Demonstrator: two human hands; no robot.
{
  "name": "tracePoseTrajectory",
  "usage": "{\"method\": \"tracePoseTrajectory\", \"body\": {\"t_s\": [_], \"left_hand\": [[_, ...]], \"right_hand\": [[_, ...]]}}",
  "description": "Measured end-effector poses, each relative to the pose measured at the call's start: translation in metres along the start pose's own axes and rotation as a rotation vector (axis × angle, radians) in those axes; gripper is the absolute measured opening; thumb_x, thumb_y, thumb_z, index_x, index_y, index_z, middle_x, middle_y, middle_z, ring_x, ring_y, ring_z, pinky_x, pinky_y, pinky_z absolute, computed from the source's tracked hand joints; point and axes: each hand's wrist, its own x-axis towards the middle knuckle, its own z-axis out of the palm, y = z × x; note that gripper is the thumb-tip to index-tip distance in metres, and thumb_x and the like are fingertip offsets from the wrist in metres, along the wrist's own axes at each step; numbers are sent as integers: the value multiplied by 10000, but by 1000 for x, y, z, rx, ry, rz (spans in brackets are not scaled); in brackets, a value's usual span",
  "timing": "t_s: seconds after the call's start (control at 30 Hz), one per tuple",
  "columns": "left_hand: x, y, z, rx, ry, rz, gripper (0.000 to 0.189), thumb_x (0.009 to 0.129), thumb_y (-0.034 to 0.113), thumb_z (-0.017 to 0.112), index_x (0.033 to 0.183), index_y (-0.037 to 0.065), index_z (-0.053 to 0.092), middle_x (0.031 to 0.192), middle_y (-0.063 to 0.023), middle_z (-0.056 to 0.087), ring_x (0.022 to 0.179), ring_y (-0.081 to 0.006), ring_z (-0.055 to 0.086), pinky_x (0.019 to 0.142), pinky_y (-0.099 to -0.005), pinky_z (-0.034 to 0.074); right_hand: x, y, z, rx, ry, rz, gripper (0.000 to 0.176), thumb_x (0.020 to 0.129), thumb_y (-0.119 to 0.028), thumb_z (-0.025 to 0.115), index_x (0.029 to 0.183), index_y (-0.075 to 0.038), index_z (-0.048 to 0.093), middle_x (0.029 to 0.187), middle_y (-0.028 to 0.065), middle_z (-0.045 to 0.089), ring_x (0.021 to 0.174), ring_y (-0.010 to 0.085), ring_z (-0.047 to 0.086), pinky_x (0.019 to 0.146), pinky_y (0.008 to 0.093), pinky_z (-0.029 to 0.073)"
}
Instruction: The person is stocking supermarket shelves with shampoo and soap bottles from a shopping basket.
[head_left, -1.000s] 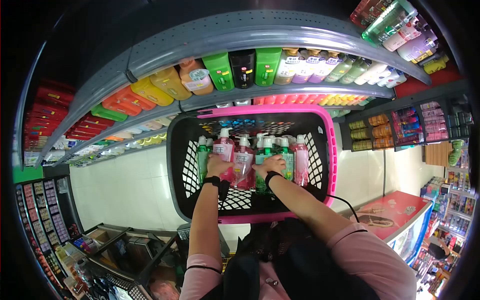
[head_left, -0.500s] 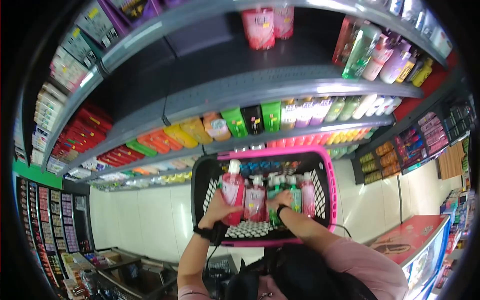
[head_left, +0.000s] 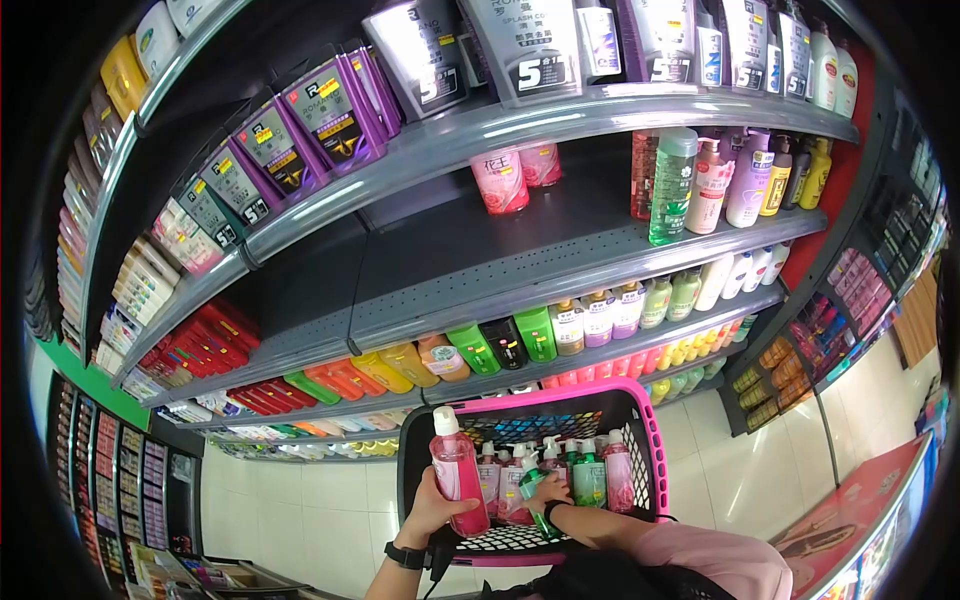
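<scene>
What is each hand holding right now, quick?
Left hand: closed around a pink bottle, held upright.
Right hand: closed on a green bottle inside the basket.

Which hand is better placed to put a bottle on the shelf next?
Probably the left hand: it holds the pink pump bottle raised above the others, while the right hand is low inside the basket.

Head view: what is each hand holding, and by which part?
Left hand holds the pink pump bottle by its lower body. Right hand clasps a green pump bottle by its body, inside the basket.
</scene>
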Motion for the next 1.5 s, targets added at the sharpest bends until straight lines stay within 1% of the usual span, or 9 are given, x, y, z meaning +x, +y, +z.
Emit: {"method": "tracePoseTrajectory", "body": {"t_s": [0.23, 0.3, 0.37, 0.43, 0.63, 0.8, 0.93, 1.2, 1.5], "left_hand": [[8, 63, 14, -33, -47, 245, 845, 553, 154, 873, 1217, -29, 385, 1134, -130, 544, 1057, -214, 543, 911, -346, 444], [12, 93, 18, -36, -70, 262, 845, 555, 133, 871, 1225, -21, 379, 1150, -127, 535, 1068, -206, 534, 918, -349, 440], [20, 122, 23, -130, -96, 327, 853, 556, 120, 870, 1234, -16, 371, 1161, -121, 530, 1067, -201, 532, 929, -353, 433], [38, 142, 25, -127, -111, 380, 861, 554, 117, 871, 1240, -13, 368, 1166, -120, 528, 1067, -198, 530, 937, -353, 429], [108, 198, 41, 92, 154, 505, 761, 580, 185, 862, 1166, -46, 435, 1046, -131, 593, 942, -205, 596, 821, -342, 496], [162, 265, 69, -208, -110, 273, 403, 638, 95, 812, 945, -54, 597, 850, -97, 648, 724, -177, 640, 661, -313, 529], [210, 280, 92, -130, 31, 326, 379, 602, 103, 825, 872, -70, 624, 814, -130, 655, 696, -198, 654, 624, -332, 537], [292, 269, 124, 46, 229, 557, 463, 614, 123, 814, 964, -61, 573, 880, -134, 646, 740, -194, 649, 656, -322, 538], [334, 258, 145, 73, 474, 570, 998, 499, 307, 880, 1178, -112, 280, 1192, -279, 456, 1068, -342, 538, 882, -371, 458]], "right_hand": [[24, 9, -31, 154, -104, -100, 1254, 435, -531, 848, 1308, 94, 201, 1244, 267, 421, 1131, 332, 495, 929, 404, 441], [24, 11, -47, 423, -28, -321, 1020, 496, -409, 858, 1239, 80, 358, 1184, 218, 506, 1047, 257, 556, 864, 376, 477], [-30, 4, -124, 775, -411, -634, 737, 585, -225, 832, 1168, 45, 470, 1086, 136, 576, 994, 193, 573, 829, 350, 486], [-72, -1, -187, 786, -435, -729, 605, 632, -82, 791, 1155, 9, 501, 1015, 80, 606, 931, 183, 590, 812, 328, 487], [-161, -13, -363, 919, -132, -1037, 492, 636, -120, 805, 1062, -20, 579, 888, 68, 629, 805, 158, 613, 732, 302, 504], [-142, -61, -461, 786, 17, -927, 460, 629, -169, 812, 976, 51, 603, 853, 105, 643, 732, 174, 626, 646, 321, 514], [-120, -104, -499, 900, 228, -929, 434, 592, -170, 829, 886, 84, 635, 828, 155, 656, 684, 199, 646, 604, 329, 527], [-67, -162, -535, 671, 769, -696, 1144, 483, -431, 857, 1318, 40, 234, 1250, 238, 443, 1156, 356, 479, 959, 406, 424], [-13, -176, -522, 778, 1149, -917, 1163, 505, -270, 863, 1391, 2, 160, 1303, 207, 394, 1214, 378, 392, 1002, 579, 268]]}}
